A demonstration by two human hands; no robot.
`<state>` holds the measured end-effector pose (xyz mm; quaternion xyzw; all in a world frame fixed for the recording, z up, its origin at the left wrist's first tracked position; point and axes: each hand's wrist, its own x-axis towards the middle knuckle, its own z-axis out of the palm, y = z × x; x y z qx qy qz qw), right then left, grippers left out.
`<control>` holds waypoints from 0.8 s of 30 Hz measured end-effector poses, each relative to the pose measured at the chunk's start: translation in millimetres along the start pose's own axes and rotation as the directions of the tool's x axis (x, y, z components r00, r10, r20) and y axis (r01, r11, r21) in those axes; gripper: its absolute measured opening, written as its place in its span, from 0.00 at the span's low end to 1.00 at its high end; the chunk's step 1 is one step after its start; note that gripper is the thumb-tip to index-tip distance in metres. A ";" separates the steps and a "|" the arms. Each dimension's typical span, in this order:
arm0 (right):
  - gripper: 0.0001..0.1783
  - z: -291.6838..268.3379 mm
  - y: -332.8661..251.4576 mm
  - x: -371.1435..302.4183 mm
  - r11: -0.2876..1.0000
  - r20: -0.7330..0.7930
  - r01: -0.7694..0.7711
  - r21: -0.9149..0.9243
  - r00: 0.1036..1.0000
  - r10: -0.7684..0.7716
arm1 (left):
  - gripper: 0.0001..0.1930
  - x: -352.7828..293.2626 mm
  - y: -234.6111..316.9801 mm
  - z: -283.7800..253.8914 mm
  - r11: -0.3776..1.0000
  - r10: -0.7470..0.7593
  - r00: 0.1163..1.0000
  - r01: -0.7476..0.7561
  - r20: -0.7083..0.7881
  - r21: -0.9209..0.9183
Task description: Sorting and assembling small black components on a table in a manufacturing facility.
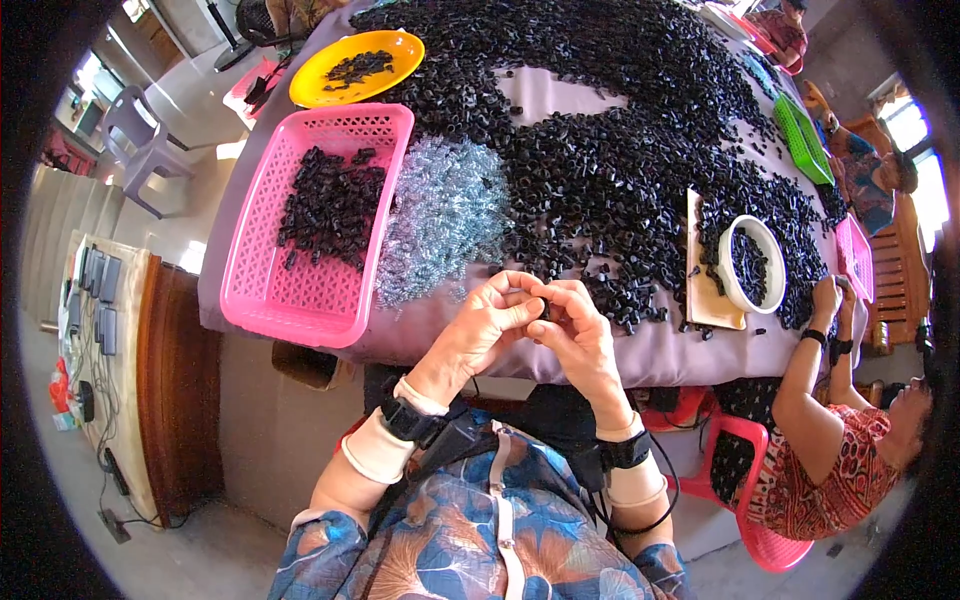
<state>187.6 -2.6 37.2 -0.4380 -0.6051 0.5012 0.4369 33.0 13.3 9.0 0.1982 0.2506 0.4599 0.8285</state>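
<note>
My left hand (487,325) and my right hand (577,335) meet fingertip to fingertip at the near edge of the table. Both are closed in a pinch on one small black piece (544,304), mostly hidden by the fingers. Just beyond them spreads a wide heap of small black plastic pieces (600,190). Left of that heap lies a pile of small shiny, clear-silvery pieces (445,215), too fine to make out singly. A pink perforated basket (345,325) stands beside this pile, with black pieces (330,205) inside.
A yellow plate (310,80) with black pieces sits at the far left. On the right are a white round bowl (728,265), a flat tan board (705,300), a green basket (800,140) and a pink basket (853,260). A co-worker (820,450) sits on a pink chair (745,430).
</note>
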 end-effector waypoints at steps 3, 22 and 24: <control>0.20 0.4 -0.1 -2.3 0.995 0.005 -0.060 0.085 0.998 0.060 | 0.13 -1.2 0.3 -1.0 1.000 0.002 1.000 -0.001 0.027 -0.025; 0.17 -22.4 1.4 -19.1 0.903 -0.113 0.113 -0.415 0.978 -0.174 | 0.13 -5.9 -2.6 5.3 0.962 -0.013 0.996 0.037 -0.089 0.271; 0.19 -47.2 17.2 -28.0 0.807 -0.090 0.166 -0.567 0.961 -0.261 | 0.13 -8.5 5.3 4.1 0.933 -0.101 0.989 0.133 -0.112 0.334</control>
